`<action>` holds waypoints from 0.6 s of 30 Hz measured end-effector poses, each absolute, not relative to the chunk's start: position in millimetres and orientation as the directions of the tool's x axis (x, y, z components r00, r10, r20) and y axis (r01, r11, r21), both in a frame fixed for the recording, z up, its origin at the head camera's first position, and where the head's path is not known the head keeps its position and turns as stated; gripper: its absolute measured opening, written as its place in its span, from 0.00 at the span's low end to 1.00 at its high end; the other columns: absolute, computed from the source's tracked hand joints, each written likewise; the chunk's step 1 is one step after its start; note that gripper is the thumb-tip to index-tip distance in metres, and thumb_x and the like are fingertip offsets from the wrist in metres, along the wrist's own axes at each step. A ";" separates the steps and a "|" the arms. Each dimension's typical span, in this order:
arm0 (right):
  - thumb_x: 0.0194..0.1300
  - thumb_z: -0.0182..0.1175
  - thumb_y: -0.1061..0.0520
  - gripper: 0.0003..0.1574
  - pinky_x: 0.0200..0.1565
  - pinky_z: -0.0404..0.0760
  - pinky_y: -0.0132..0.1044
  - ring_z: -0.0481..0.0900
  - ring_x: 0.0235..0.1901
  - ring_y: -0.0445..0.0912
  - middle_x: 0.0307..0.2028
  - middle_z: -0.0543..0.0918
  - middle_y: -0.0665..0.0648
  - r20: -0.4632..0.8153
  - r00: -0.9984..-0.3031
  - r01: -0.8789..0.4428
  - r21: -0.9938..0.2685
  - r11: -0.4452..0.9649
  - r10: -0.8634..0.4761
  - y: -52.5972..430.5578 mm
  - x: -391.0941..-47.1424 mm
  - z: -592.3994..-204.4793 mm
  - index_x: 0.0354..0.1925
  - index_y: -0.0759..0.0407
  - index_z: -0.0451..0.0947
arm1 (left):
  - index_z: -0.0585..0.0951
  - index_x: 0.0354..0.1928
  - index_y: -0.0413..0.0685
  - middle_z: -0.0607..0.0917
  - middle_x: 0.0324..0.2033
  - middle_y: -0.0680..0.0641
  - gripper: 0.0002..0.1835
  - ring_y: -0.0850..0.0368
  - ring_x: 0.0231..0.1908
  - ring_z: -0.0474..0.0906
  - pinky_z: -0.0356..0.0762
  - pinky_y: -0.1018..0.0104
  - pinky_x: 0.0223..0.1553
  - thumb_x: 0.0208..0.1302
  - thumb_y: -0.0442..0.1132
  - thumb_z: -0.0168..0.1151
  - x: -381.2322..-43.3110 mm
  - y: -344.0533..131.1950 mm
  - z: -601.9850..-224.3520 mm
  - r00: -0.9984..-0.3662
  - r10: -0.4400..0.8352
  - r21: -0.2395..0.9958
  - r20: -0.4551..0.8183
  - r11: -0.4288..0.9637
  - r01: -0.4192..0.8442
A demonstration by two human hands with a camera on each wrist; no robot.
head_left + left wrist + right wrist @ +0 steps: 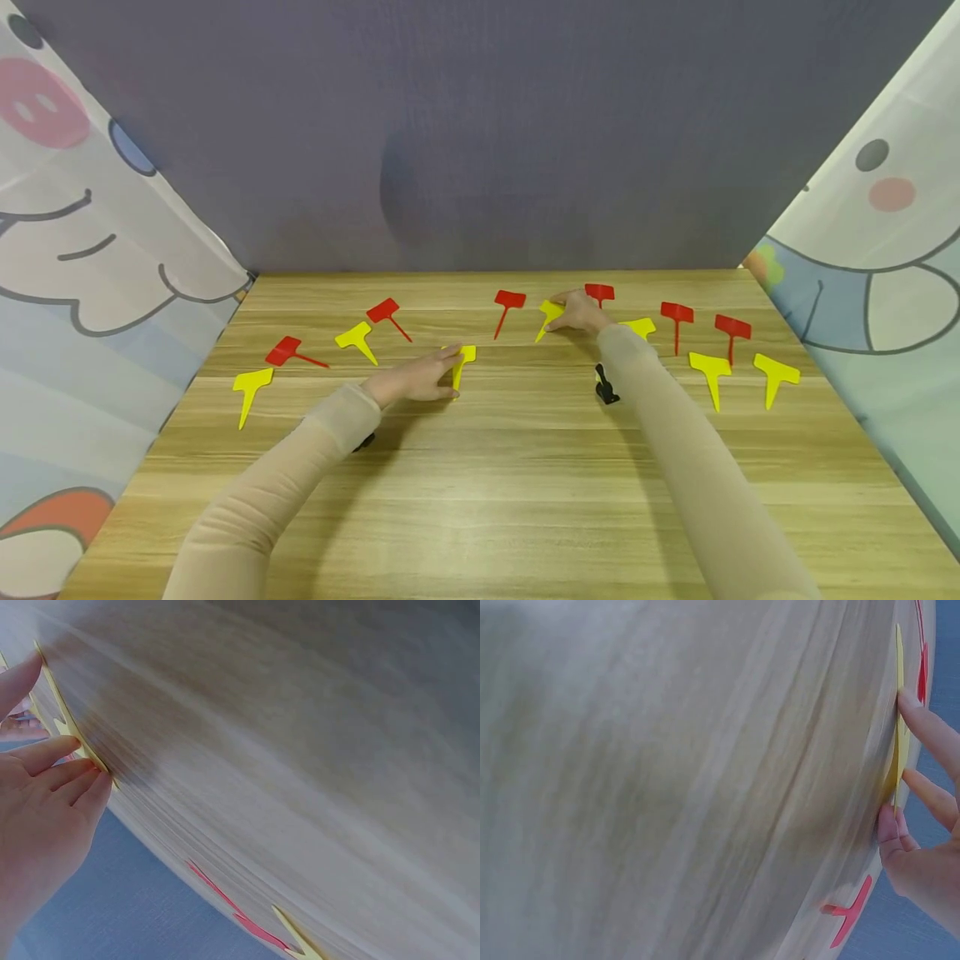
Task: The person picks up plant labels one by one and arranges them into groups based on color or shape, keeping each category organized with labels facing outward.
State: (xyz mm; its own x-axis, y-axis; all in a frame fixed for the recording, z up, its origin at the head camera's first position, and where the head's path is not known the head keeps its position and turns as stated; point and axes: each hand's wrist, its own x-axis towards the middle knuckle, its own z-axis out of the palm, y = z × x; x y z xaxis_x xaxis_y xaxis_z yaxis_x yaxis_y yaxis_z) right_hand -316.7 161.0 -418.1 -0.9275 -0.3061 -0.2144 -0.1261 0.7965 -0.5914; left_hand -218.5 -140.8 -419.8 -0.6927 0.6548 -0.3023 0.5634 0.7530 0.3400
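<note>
In the head view my left hand (pixel 422 377) holds a yellow T-shaped plant label (pixel 468 353) left of the table's middle. The left wrist view has its fingers at the label's wide head and the thumb at the stem's pointed end. Farther back and to the right, my right hand (pixel 581 312) grips another yellow plant label (pixel 551 310). Its thumb and fingers touch that label's edges in the right wrist view, close to the tabletop. A red plant label (pixel 510 299) lies between the two hands, and one more red label (pixel 600 292) is just behind the right hand, partly hidden.
More yellow and red labels lie at the left, such as a yellow one (pixel 252 382) and a red one (pixel 283 351). Several others spread to the right, including a yellow label (pixel 777 369). A grey panel (pixel 480 142) rises behind the wooden table (pixel 480 500).
</note>
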 end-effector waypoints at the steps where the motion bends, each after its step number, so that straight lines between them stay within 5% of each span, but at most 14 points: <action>1: 0.47 0.68 0.57 0.43 0.56 0.65 0.48 0.62 0.57 0.58 0.58 0.66 0.68 -0.217 -0.928 -0.119 -0.596 0.794 -0.302 160.7 -316.4 -417.6 0.59 0.69 0.63 | 0.54 0.65 0.34 0.45 0.67 0.39 0.38 0.43 0.64 0.46 0.49 0.54 0.63 0.60 0.49 0.55 -218.5 -140.8 -419.8 -0.693 0.654 0.340 -0.304 0.754 0.562; 18: 0.49 0.66 0.62 0.38 0.58 0.61 0.50 0.59 0.59 0.58 0.59 0.64 0.67 -0.280 -0.906 -0.053 -0.667 0.743 -0.316 159.6 -317.7 -414.6 0.58 0.70 0.64 | 0.54 0.64 0.33 0.45 0.66 0.38 0.38 0.43 0.64 0.46 0.49 0.54 0.63 0.60 0.47 0.55 -218.3 -139.7 -416.7 -0.688 0.658 0.346 -0.306 0.750 0.564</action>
State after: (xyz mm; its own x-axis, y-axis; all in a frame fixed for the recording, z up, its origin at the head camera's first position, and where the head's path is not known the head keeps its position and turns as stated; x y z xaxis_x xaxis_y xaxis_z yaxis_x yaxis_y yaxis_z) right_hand -317.7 159.6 -414.6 -0.9064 -0.3164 -0.2797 -0.0534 0.7430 -0.6672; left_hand -218.3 -139.7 -416.7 -0.6878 0.6582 -0.3061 0.5636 0.7500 0.3462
